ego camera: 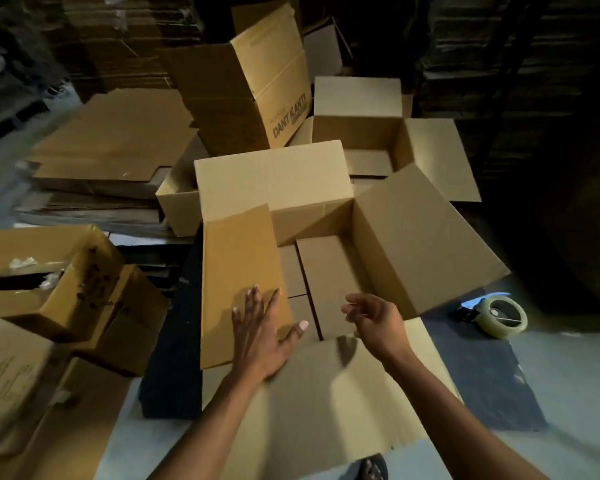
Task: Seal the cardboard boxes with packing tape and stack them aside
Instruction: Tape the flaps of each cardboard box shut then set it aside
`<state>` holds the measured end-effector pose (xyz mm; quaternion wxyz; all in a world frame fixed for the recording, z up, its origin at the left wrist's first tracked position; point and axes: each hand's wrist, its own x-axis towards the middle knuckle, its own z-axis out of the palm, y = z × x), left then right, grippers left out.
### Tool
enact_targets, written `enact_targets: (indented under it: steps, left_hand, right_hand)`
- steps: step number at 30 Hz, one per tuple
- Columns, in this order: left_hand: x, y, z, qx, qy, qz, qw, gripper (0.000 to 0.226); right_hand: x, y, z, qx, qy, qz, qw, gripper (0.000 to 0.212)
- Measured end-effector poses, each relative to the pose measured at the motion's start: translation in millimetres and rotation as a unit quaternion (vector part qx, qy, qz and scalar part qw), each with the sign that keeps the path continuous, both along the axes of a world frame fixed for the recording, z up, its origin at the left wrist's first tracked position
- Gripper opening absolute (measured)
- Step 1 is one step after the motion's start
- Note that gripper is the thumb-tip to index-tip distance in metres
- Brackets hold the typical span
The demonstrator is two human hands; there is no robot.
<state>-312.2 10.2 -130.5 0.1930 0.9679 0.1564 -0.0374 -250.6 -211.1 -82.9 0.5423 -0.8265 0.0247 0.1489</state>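
Pressing flat on the left flap [243,282] of the open box [326,271] with the left hand [260,337], fingers spread, right hand [374,322] hovering loosely curled and holding nothing, tape [501,317] lying on the floor right of the box

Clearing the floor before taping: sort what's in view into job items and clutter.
Job: open box, its left flap under the left hand, right hand, tape dispenser.
Clutter: flat cardboard stack, torn box, printed box.
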Motion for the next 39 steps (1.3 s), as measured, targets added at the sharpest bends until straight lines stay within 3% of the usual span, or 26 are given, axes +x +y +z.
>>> enact_targets:
  steps: [3, 5, 8, 11, 14, 16, 18, 21, 23, 25, 29, 31, 34, 36, 39]
  left_hand:
    - [0, -12, -16, 0.076, 0.000, 0.001, 0.997, 0.098]
    - [0, -16, -22, 0.124, 0.021, 0.000, 0.992, 0.092]
    - [2, -18, -26, 0.147, 0.036, 0.006, 0.989, 0.089]
    - [4, -18, -26, 0.141, 0.059, 0.002, 0.988, 0.088]
    - [4, -20, -24, 0.139, 0.069, 0.004, 0.988, 0.088]
    - [5, -21, -24, 0.140, 0.073, 0.006, 0.987, 0.085]
    - [5, -23, -23, 0.137, 0.070, 0.008, 0.988, 0.082]
    - [6, -23, -22, 0.135, 0.071, 0.012, 0.988, 0.076]
    - [7, -22, -24, 0.133, 0.073, 0.021, 0.988, 0.074]
    - [8, -22, -25, 0.125, 0.070, 0.025, 0.989, 0.074]
    - [7, -24, -24, 0.122, 0.054, 0.026, 0.991, 0.070]
    - [8, -25, -22, 0.127, 0.057, 0.031, 0.990, 0.067]
    - [9, -31, -15, 0.102, 0.068, 0.038, 0.992, 0.068]
    - [7, -38, -1, 0.037, 0.084, 0.036, 0.995, 0.071]
    - [3, -53, 43, -0.043, 0.170, -0.018, 0.984, 0.081]
  right_hand:
    - [5, -59, -20, -0.062, -0.071, -0.168, 0.981, 0.027]
    - [15, -89, -28, -0.043, -0.066, -0.282, 0.956, 0.043]
    - [36, -117, -31, 0.057, 0.001, -0.390, 0.919, 0.085]
    - [55, -123, -36, 0.207, 0.019, -0.368, 0.906, 0.107]
    - [54, -117, -37, 0.209, -0.069, -0.279, 0.935, 0.090]
    - [45, -112, -32, 0.130, -0.149, -0.152, 0.968, 0.060]
    - [35, -112, -33, 0.029, -0.229, 0.014, 0.973, 0.049]
    - [25, -114, -42, -0.174, -0.291, 0.257, 0.905, 0.069]
    - [20, -116, -49, -0.314, -0.271, 0.399, 0.818, 0.102]
    - [15, -121, -51, -0.381, -0.252, 0.498, 0.737, 0.137]
    - [8, -135, -52, -0.429, -0.276, 0.554, 0.658, 0.167]
    - [3, -137, -55, -0.447, -0.283, 0.552, 0.644, 0.169]
    - [3, -134, -43, -0.439, -0.255, 0.583, 0.635, 0.160]
    - [12, -132, -15, -0.416, -0.199, 0.626, 0.629, 0.149]
    - [37, -126, 41, -0.333, -0.103, 0.645, 0.680, 0.115]
